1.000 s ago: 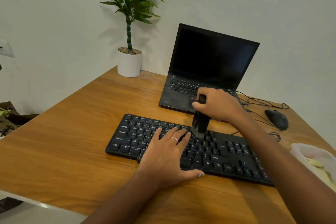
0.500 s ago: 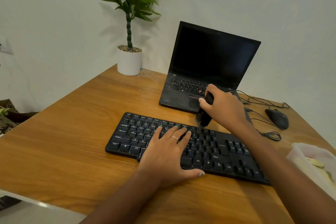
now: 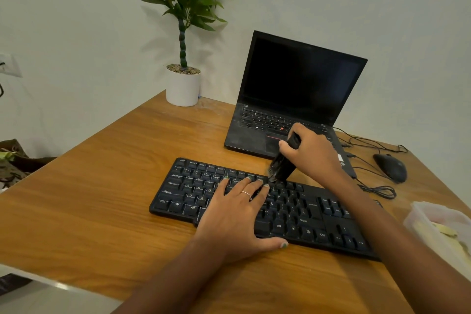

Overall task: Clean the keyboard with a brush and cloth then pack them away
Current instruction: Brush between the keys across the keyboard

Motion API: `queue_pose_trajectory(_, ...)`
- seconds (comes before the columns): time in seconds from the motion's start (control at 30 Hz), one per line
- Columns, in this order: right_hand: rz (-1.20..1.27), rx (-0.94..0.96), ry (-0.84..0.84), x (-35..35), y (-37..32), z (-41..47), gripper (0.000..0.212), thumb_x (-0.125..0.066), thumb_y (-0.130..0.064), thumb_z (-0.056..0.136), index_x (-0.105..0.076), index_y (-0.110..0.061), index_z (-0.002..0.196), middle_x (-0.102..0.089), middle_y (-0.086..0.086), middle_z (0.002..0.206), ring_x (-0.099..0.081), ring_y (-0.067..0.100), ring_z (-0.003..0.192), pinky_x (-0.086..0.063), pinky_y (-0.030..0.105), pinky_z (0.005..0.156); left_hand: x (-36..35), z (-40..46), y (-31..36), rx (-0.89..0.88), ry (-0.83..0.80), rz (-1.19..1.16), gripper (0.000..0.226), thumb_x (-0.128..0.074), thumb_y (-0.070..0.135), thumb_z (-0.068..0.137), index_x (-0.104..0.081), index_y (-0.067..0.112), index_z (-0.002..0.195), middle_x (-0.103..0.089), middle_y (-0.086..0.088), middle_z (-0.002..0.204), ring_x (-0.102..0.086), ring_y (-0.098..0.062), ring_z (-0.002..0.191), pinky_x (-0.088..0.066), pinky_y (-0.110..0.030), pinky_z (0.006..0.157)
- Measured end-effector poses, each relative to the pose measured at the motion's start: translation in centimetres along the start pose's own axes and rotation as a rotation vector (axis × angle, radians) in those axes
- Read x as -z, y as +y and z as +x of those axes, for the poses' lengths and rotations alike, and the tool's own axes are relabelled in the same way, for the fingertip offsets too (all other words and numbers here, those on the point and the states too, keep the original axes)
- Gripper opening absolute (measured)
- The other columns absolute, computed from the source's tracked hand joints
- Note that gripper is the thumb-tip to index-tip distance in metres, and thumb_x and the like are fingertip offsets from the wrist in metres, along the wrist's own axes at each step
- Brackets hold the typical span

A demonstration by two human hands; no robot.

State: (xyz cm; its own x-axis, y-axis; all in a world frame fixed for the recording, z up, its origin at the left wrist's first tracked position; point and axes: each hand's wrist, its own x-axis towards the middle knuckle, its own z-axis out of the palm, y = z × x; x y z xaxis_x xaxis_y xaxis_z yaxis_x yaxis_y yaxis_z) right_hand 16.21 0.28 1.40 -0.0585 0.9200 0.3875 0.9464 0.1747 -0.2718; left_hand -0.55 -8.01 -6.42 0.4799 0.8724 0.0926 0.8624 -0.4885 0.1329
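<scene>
Wooden desk (image 3: 102,199), right hand (image 3: 314,154) tilting brush (image 3: 283,164) bristles-down onto keyboard (image 3: 318,214)

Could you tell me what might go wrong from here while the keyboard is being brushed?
The brush, gripped by the right hand, works the keyboard's far edge right in front of the open laptop, so dust may be flicked onto its keys. The left hand lies flat over the middle keys, so those could go unbrushed. The plastic container sits beside the right forearm and might get nudged.
</scene>
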Motion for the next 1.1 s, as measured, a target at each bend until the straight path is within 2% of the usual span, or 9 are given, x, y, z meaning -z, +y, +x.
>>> queue_pose_trajectory(0.13, 0.026, 0.038, 0.039, -0.2, 0.3, -0.7, 0.017, -0.052, -0.037, 0.09, -0.045, -0.021, 0.089, -0.056, -0.004, 0.068, -0.056, 0.013, 0.058, -0.038, 0.023, 0.046, 0.1, 0.0, 0.0, 0.001, 0.004, 0.005, 0.102, -0.026, 0.087, 0.079, 0.002, 0.026, 0.156, 0.001, 0.007, 0.164, 0.007, -0.013, 0.149, 0.005, -0.048, 0.12)
queue_pose_trajectory(0.27, 0.011, -0.026, -0.184, 1.4, 0.0, 0.1, 0.019, -0.054, -0.037, 0.088, -0.047, -0.02, 0.083, -0.062, 0.001, 0.074, -0.063, 0.019, 0.064, -0.055, 0.036, 0.06, 0.1, -0.1, 0.1, -0.003, -0.009, 0.006, 0.102, -0.026, 0.087, 0.079, 0.002, 0.026, 0.156, 0.001, 0.007, 0.164, 0.008, -0.013, 0.149, 0.005, -0.049, 0.12)
queue_pose_trajectory(0.4, -0.102, 0.063, -0.091, 1.1, -1.1, -0.8, 0.018, -0.05, -0.039, 0.09, -0.044, -0.022, 0.09, -0.058, -0.001, 0.073, -0.058, 0.019, 0.066, -0.051, 0.033, 0.058, 0.1, -0.1, 0.1, 0.005, -0.003, 0.019, 0.103, -0.024, 0.088, 0.078, 0.003, 0.026, 0.156, 0.001, 0.007, 0.164, 0.008, -0.012, 0.149, 0.005, -0.048, 0.12)
queue_pose_trajectory(0.57, -0.143, -0.02, -0.281, 2.7, -2.0, -0.8, 0.017, -0.05, -0.04, 0.089, -0.045, -0.025, 0.082, -0.062, -0.001, 0.076, -0.063, 0.018, 0.067, -0.056, 0.038, 0.068, 0.2, -0.1, 0.2, 0.003, -0.008, 0.022, 0.104, -0.024, 0.087, 0.079, 0.005, 0.022, 0.156, 0.002, 0.006, 0.164, 0.008, -0.013, 0.149, 0.005, -0.047, 0.121)
queue_pose_trajectory(0.7, -0.175, 0.079, -0.11, 1.5, -2.5, -1.8, 0.016, -0.048, -0.04, 0.09, -0.045, -0.025, 0.094, -0.056, -0.003, 0.075, -0.058, 0.021, 0.073, -0.049, 0.033, 0.061, 0.1, -0.1, 0.2, 0.009, -0.009, 0.024, 0.105, -0.023, 0.088, 0.079, 0.006, 0.022, 0.156, 0.003, 0.005, 0.164, 0.009, -0.012, 0.149, 0.005, -0.047, 0.121)
queue_pose_trajectory(0.8, -0.097, 0.038, -0.288, 2.5, -2.5, -1.5, 0.018, -0.052, -0.038, 0.088, -0.044, -0.026, 0.078, -0.056, -0.005, 0.071, -0.058, 0.016, 0.067, -0.05, 0.032, 0.06, 0.1, -0.1, 0.2, 0.01, -0.019, 0.027, 0.105, -0.023, 0.088, 0.079, 0.006, 0.022, 0.155, 0.005, 0.006, 0.164, 0.011, -0.012, 0.149, 0.007, -0.047, 0.12)
queue_pose_trajectory(0.83, -0.11, 0.015, -0.287, 2.8, -2.3, -1.4, 0.018, -0.051, -0.038, 0.088, -0.044, -0.026, 0.078, -0.058, -0.004, 0.072, -0.059, 0.016, 0.067, -0.051, 0.032, 0.061, 0.1, -0.1, 0.2, 0.01, -0.017, 0.029, 0.105, -0.022, 0.088, 0.079, 0.007, 0.022, 0.155, 0.006, 0.006, 0.164, 0.011, -0.011, 0.149, 0.007, -0.047, 0.12)
queue_pose_trajectory(0.97, -0.176, 0.053, -0.032, 1.3, -2.0, -2.3, 0.018, -0.048, -0.039, 0.09, -0.046, -0.023, 0.096, -0.058, -0.002, 0.073, -0.059, 0.021, 0.069, -0.053, 0.035, 0.059, 0.0, -0.1, 0.2, 0.012, -0.022, 0.027, 0.105, -0.022, 0.088, 0.079, 0.007, 0.022, 0.155, 0.006, 0.006, 0.163, 0.012, -0.011, 0.149, 0.006, -0.048, 0.12)
queue_pose_trajectory(1.1, -0.043, -0.077, -0.297, 2.5, -1.6, -1.6, 0.019, -0.052, -0.038, 0.087, -0.048, -0.021, 0.079, -0.062, 0.0, 0.073, -0.064, 0.019, 0.066, -0.056, 0.038, 0.064, 0.2, -0.1, 0.2, 0.011, -0.03, 0.025, 0.105, -0.022, 0.088, 0.079, 0.008, 0.022, 0.155, 0.008, 0.007, 0.163, 0.013, -0.011, 0.148, 0.007, -0.047, 0.12)
